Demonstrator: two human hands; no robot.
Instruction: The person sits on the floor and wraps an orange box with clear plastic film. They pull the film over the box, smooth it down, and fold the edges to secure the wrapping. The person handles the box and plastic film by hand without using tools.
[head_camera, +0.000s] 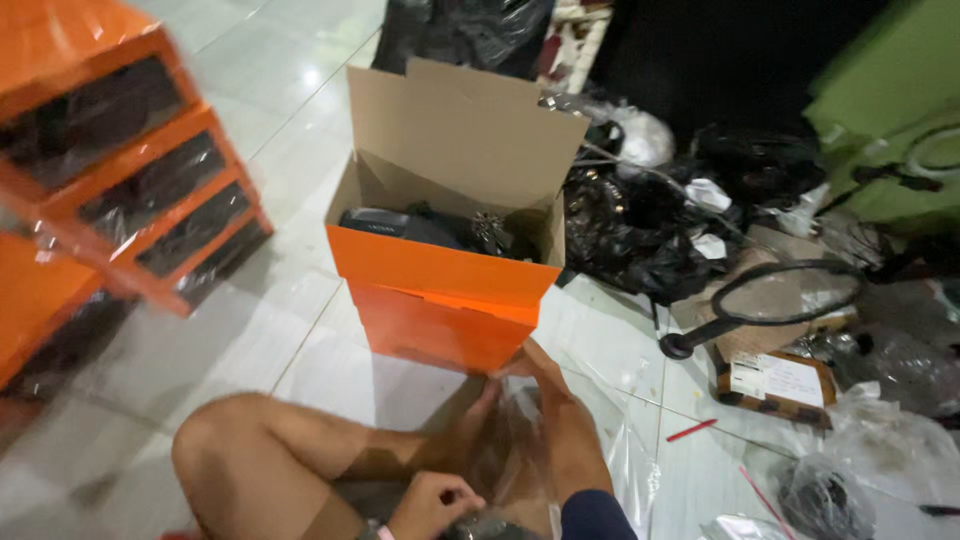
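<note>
Right hand (555, 410) inside a clear plastic bag (610, 450), fingers spread against the film, low on the tiled floor (300, 330). Left hand (432, 505) curled shut on the bag's near edge beside a bent knee (215, 445). Just ahead, open orange box (440, 270) with dark goods inside, stacked on another. Orange boxes (120, 170) stacked at left; black bags (640, 240) piled at right.

Your left hand (432, 505) is cut by the bottom edge, grip unreadable; clear plastic bag (520, 440) veils your right hand (560, 420); orange stack (110, 170) motion-blurred, cropped left; dark items in open box (440, 265) indistinct
</note>
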